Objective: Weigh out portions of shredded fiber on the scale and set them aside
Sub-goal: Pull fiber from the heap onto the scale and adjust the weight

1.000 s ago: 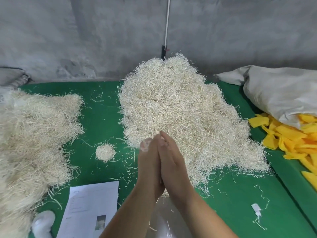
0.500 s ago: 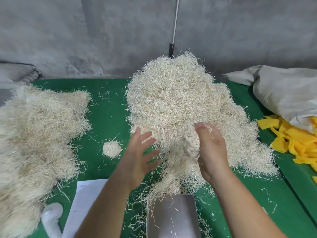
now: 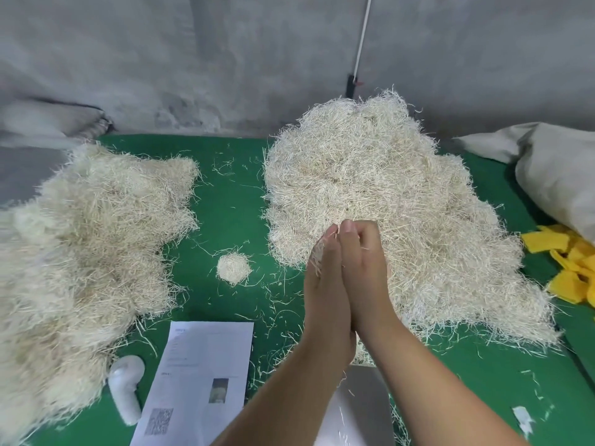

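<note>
the person's left hand (image 3: 325,284) and right hand (image 3: 365,278) are pressed palm to palm above the near edge of the big fiber heap (image 3: 386,201), fingers straight and laid flat against each other. strands of shredded fiber poke out between the palms along the left hand's outer edge, so a small wad seems to be squeezed there, probably being rolled or compacted into a tight portion; how much is inside cannot be told. the hands sit directly above the scale (image 3: 357,410), whose steel platter shows only partly beneath the forearms at the bottom of the frame, with a few loose strands on it, likely so that anything dropped lands there.

a small rounded ball of fiber (image 3: 233,268) lies alone on the cloth between the two heaps, apart from both, and looks like a finished portion set aside. the second, fluffier heap (image 3: 80,252) fills the left side.

the table is covered in a green cloth (image 3: 225,194) scattered with stray strands. a printed sheet (image 3: 199,381) lies near the front, a white handheld device (image 3: 125,387) just beside it. at the right, a grey sack (image 3: 560,178) spills yellow pieces (image 3: 570,265). behind is a rough grey wall (image 3: 225,59) with a thin white rod (image 3: 362,40) leaning on it.
</note>
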Demonstrator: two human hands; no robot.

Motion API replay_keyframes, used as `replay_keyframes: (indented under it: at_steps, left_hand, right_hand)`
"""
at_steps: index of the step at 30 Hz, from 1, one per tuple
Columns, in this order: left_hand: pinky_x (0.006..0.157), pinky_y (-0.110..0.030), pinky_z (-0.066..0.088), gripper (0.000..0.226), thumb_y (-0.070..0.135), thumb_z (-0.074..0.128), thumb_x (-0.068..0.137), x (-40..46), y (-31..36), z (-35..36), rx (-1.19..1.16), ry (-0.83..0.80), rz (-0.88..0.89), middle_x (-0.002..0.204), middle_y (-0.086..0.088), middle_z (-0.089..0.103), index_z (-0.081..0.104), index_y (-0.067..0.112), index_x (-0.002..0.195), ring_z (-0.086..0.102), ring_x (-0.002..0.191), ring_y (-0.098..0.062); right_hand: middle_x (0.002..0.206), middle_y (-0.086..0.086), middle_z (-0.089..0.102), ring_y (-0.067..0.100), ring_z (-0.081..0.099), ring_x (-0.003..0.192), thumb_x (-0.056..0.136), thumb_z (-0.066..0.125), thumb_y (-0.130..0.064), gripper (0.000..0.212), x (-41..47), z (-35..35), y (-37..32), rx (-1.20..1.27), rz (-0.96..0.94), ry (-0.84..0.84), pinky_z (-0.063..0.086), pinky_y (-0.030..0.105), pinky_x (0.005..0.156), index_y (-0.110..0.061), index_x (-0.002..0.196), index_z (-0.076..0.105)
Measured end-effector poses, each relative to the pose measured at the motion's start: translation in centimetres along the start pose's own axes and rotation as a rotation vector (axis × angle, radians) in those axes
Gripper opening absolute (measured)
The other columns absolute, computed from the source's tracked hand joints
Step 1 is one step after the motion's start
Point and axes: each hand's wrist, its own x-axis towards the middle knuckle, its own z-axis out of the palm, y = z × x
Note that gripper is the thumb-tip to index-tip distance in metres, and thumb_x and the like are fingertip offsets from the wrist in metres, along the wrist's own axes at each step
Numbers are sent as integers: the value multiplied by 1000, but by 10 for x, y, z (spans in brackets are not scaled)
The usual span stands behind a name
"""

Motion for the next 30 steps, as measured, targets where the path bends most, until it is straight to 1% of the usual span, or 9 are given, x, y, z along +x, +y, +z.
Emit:
replay_keyframes:
  at_steps: [3,7,10,13,16,20,22,24,30]
  left_hand:
    - [84,-48,61,54,65,60,89,8,-6,-15,7,100,16,101,-12,78,73,16,107,76,97,-30]
    - [68,-40,52,46,53,58,90,33,7,-50,73,79,13,75,-9,61,68,10,101,62,71,-23]
    - [43,-26,42,56,62,53,99,49,20,-86,473,56,259,51,8,56,71,9,101,51,46,-9]
    - [52,-33,54,39,72,38,100,66,42,-147,1132,127,608,80,11,61,60,40,103,60,64,-8]
    - [56,-32,58,54,74,29,98,82,81,-221,1714,295,694,108,1,55,56,31,116,61,79,-13]
    - [112,-61,39,79,79,41,86,100,151,-308,2126,520,306,161,-15,29,27,37,152,37,143,-38]
    - [113,-79,0,101,83,51,83,108,184,-335,2185,589,-51,169,-11,-24,-5,48,158,-16,155,-45]
    - [105,-84,-10,112,86,55,78,114,202,-347,2188,581,-304,156,-7,-49,-18,50,156,-40,145,-44]
    - [118,-72,-11,94,77,43,91,142,152,-317,2329,300,-96,164,-11,-34,-17,49,158,-17,152,-51]
  right_hand:
    - [119,-17,46,6,43,116,87,29,-74,40,3,6,1,-134,19,-73,41,48,105,-49,108,52]
    - [135,-13,60,7,62,123,92,38,-81,56,-11,19,15,45,73,-438,53,45,104,-52,140,44]
    - [146,-9,58,0,58,128,93,38,-83,67,-14,33,26,-17,12,-489,51,40,108,-50,151,30]
    - [143,-26,49,-18,55,115,92,36,-79,63,-12,45,29,-133,-89,-556,49,14,90,-53,149,27]
    - [144,-12,53,-4,65,99,98,35,-71,62,-6,52,37,-216,-108,-639,50,19,75,-39,151,33]
    - [149,-1,52,8,62,108,93,41,-63,70,0,60,49,-240,-84,-672,48,23,77,-28,153,36]
    - [148,-3,53,8,61,115,95,41,-66,68,1,66,56,-251,-78,-675,48,21,79,-31,152,38]
    - [146,-9,52,-4,58,111,95,41,-73,63,4,72,63,-257,-65,-675,46,18,77,-39,148,39]
    - [147,-18,48,-32,43,103,95,45,-69,53,12,78,79,-339,-37,-700,38,6,77,-51,143,33]
